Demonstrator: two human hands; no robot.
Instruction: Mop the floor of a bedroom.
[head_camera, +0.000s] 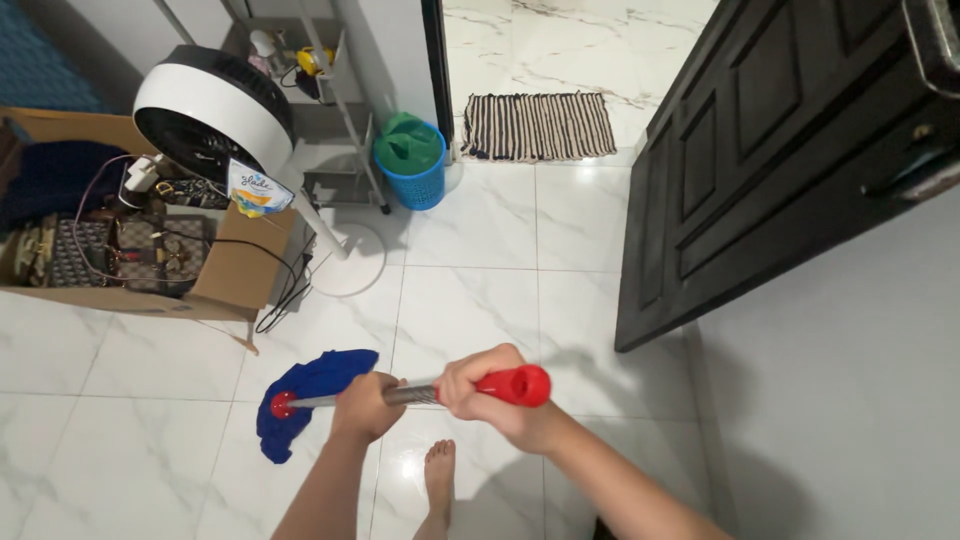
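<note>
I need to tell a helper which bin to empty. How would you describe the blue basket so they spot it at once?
Start at the open dark door and look across the white tiled floor to the striped mat. Just left of the mat, beside the white standing fan, stands the blue basket. It alone is round with latticed sides, and green material fills its top.

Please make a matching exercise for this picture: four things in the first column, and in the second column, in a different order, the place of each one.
Things:
1. mop head
2. blue basket
3. striped mat
4. fan

Places:
A. in the doorway, at the top
B. above the cardboard box
C. on the floor, left of the left hand
D. beside the metal rack

Pairs: 1-C, 2-D, 3-A, 4-B
</note>
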